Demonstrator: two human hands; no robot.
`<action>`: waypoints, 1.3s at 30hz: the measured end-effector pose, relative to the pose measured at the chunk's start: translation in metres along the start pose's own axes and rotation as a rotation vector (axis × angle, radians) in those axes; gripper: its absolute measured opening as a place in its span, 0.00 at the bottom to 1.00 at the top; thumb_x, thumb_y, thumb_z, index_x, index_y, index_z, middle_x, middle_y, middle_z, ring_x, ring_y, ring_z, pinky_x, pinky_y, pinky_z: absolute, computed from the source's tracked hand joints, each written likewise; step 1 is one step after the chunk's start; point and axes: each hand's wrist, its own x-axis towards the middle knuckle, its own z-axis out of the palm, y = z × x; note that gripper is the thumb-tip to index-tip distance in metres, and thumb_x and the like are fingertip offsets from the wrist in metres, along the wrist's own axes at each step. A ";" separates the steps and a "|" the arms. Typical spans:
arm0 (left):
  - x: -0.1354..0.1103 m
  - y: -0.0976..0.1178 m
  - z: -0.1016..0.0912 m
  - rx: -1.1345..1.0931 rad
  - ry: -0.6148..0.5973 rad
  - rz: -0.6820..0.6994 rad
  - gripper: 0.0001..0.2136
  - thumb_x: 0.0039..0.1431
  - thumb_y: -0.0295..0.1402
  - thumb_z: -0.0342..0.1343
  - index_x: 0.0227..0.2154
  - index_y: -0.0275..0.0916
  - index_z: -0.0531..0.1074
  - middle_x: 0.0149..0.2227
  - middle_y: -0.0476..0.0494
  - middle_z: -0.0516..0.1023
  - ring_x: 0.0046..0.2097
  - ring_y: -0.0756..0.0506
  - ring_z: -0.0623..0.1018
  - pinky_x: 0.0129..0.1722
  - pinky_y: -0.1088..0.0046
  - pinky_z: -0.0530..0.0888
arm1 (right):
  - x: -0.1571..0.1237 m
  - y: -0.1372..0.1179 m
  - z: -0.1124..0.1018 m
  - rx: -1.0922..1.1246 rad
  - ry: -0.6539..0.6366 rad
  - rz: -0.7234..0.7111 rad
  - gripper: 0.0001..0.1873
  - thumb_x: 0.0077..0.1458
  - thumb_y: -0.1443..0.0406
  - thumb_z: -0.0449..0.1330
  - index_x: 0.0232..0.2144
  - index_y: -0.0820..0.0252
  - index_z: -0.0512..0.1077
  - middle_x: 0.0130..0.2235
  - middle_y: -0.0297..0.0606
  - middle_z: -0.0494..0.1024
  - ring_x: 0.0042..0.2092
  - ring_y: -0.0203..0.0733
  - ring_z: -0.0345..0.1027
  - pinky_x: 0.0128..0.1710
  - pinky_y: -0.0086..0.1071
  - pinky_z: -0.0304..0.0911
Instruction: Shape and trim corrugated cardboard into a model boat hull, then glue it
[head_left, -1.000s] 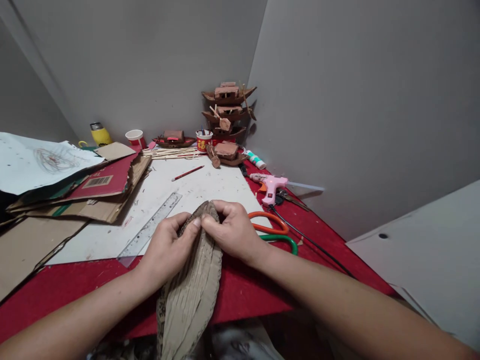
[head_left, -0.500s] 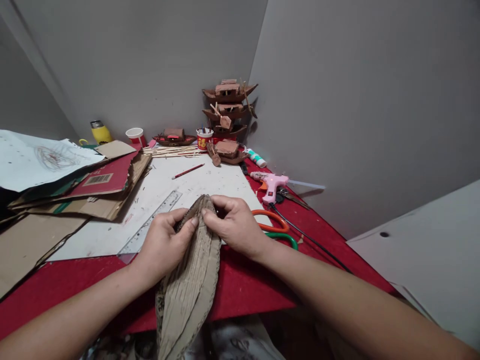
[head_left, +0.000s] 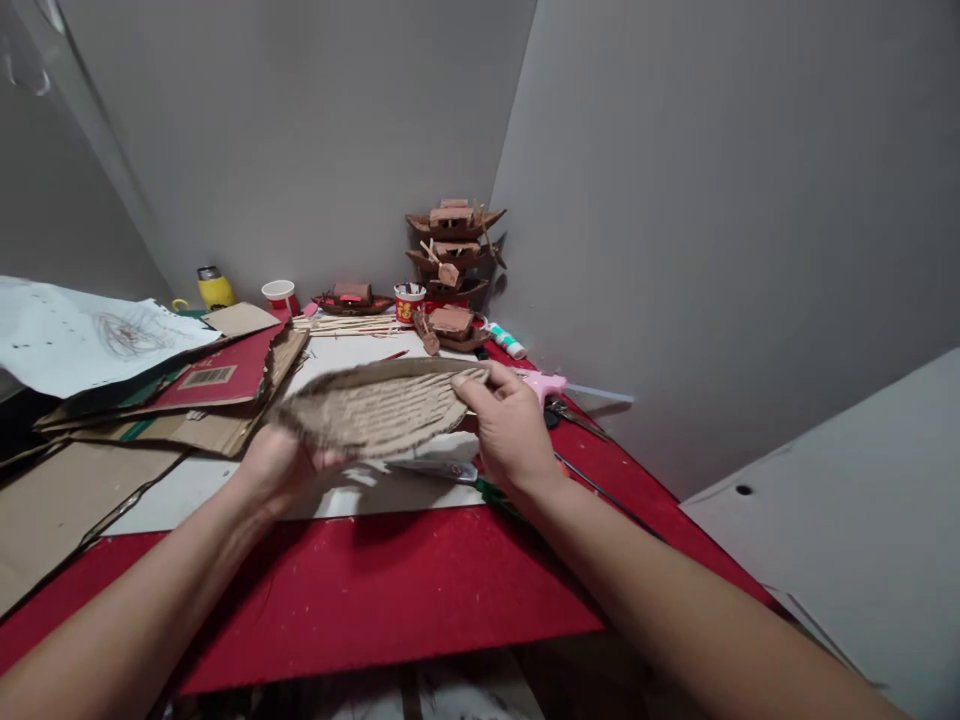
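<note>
A boat-shaped piece of ribbed brown cardboard (head_left: pixel 375 408), a small hull with a raised edge, is held crosswise above the table. My right hand (head_left: pixel 510 425) pinches its right tip, thumb on the inner face. Under the left end, my left hand (head_left: pixel 289 465) holds it from below; that hand is blurred and its fingers are partly hidden. Just beneath lie scissors (head_left: pixel 450 470) with a green handle, mostly covered by the hull and my right hand.
White paper (head_left: pixel 187 495) covers part of the red tabletop (head_left: pixel 360 590). Stacked cardboard (head_left: pixel 217 370) stands left. Behind are thin sticks (head_left: pixel 349 325), paper cups (head_left: pixel 280 295), brown model boats (head_left: pixel 454 250) and a glue tube (head_left: pixel 506 342). A pink glue gun (head_left: pixel 546 385) is right.
The hull has turned from pointing lengthwise away from me to lying crosswise. My hands have moved apart, from one tip to opposite ends. The view has shifted slightly.
</note>
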 end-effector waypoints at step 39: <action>-0.004 -0.016 -0.009 -0.142 0.213 0.120 0.12 0.40 0.30 0.65 0.30 0.30 0.75 0.33 0.39 0.81 0.31 0.45 0.80 0.31 0.68 0.80 | -0.061 -0.014 -0.087 -1.490 -0.583 -0.055 0.09 0.54 0.59 0.53 0.27 0.58 0.64 0.25 0.36 0.71 0.26 0.39 0.62 0.27 0.30 0.53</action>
